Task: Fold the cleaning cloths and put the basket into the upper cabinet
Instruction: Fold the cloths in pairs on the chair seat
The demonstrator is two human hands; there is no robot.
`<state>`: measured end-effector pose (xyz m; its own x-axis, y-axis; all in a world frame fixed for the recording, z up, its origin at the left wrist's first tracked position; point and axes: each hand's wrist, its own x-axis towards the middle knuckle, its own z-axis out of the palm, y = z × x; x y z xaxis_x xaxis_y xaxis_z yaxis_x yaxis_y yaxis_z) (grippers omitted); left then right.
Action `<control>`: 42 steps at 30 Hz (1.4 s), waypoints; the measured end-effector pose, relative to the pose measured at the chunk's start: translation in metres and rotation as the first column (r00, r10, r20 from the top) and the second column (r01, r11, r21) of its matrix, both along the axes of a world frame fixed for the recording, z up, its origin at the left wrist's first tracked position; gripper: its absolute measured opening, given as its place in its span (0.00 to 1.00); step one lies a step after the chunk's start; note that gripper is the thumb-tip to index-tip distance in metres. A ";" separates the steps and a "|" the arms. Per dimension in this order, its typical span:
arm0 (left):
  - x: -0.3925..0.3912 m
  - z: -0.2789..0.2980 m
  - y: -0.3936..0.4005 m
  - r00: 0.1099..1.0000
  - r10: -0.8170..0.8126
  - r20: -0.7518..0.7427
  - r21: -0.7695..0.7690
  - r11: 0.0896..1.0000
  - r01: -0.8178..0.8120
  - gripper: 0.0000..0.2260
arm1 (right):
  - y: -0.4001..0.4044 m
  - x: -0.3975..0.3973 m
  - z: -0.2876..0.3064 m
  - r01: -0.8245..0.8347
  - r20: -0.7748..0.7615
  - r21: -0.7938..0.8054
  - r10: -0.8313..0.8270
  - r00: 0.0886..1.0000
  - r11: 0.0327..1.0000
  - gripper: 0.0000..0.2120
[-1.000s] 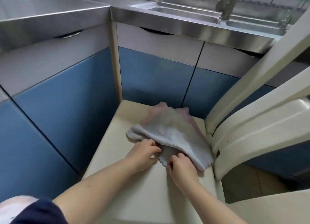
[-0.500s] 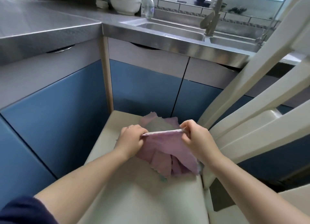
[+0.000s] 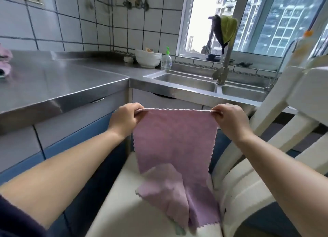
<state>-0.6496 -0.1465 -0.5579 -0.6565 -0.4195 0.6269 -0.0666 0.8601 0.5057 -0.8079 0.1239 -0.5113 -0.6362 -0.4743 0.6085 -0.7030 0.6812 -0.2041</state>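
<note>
A pink cleaning cloth (image 3: pixel 174 139) hangs flat in the air in front of me, stretched by its top edge. My left hand (image 3: pixel 125 118) pinches the top left corner and my right hand (image 3: pixel 229 119) pinches the top right corner. Its lower end trails down to more pink cloth (image 3: pixel 170 197) crumpled on the cream chair seat (image 3: pixel 127 213). I cannot tell whether that heap is a separate cloth. No basket is in view.
The chair's cream backrest (image 3: pixel 276 133) rises on the right. A steel counter (image 3: pixel 58 80) wraps around the left and back, with a double sink (image 3: pixel 191 82), a faucet (image 3: pixel 225 62), white bowls (image 3: pixel 148 59) and a soap bottle (image 3: pixel 166 59). Pink fabric (image 3: pixel 5 59) lies at the counter's far left.
Both hands took the cloth's top corners, lifted it off the chair seat and pulled it wide apart. My view tilted upward to show the counter, sink and window.
</note>
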 end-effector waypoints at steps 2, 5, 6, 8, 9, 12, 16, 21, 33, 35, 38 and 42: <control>0.019 0.020 -0.006 0.998 0.013 -0.059 0.035 0.999 -0.011 0.06 | -0.009 0.005 0.012 -0.026 -0.020 -0.082 0.024 1.000 0.996 0.08; 0.059 0.033 -0.009 0.990 -0.034 -0.136 0.185 0.981 0.059 0.04 | -0.015 0.032 0.011 -0.132 0.083 -0.234 0.155 0.984 0.963 0.07; 0.074 0.032 -0.007 0.983 -0.080 -0.165 0.237 0.964 0.118 0.04 | -0.014 0.044 0.006 -0.166 0.130 -0.283 0.209 0.969 0.945 0.07; 0.108 0.019 -0.002 0.968 -0.154 -0.196 0.327 0.921 0.212 0.04 | -0.010 0.072 -0.014 -0.210 0.217 -0.349 0.296 0.930 0.913 0.05; 0.123 0.009 0.002 0.967 -0.176 -0.186 0.343 0.910 0.232 0.05 | -0.006 0.084 -0.027 -0.225 0.250 -0.375 0.333 0.909 0.899 0.04; 0.164 -0.034 0.016 0.976 -0.200 -0.087 0.401 0.890 0.218 0.09 | 0.009 0.119 -0.081 -0.242 0.361 -0.400 0.395 0.845 0.884 0.07; 0.211 -0.099 0.044 0.967 -0.229 0.112 0.509 0.849 0.142 0.14 | 0.036 0.163 -0.160 -0.253 0.543 -0.280 0.370 0.753 0.926 0.06; 0.254 -0.177 0.066 0.905 -0.266 0.333 0.614 0.790 0.006 0.07 | 0.064 0.196 -0.231 -0.261 0.660 -0.100 0.260 0.705 0.960 0.09; 0.250 -0.218 0.074 0.864 -0.171 0.473 0.651 0.729 -0.212 0.03 | 0.061 0.187 -0.265 -0.136 0.806 0.041 0.048 0.590 0.990 0.08; 0.240 -0.219 0.069 0.882 -0.153 0.447 0.678 0.701 -0.222 0.05 | 0.055 0.179 -0.267 -0.066 0.801 0.013 0.029 0.599 0.998 0.10; 0.223 -0.220 0.063 0.884 -0.113 0.454 0.656 0.714 -0.245 0.06 | 0.043 0.167 -0.268 -0.007 0.795 0.011 -0.004 0.607 1.000 0.13; 0.204 -0.222 0.056 0.880 -0.083 0.468 0.662 0.693 -0.286 0.07 | 0.032 0.154 -0.271 0.016 0.800 0.042 -0.044 0.598 0.999 0.14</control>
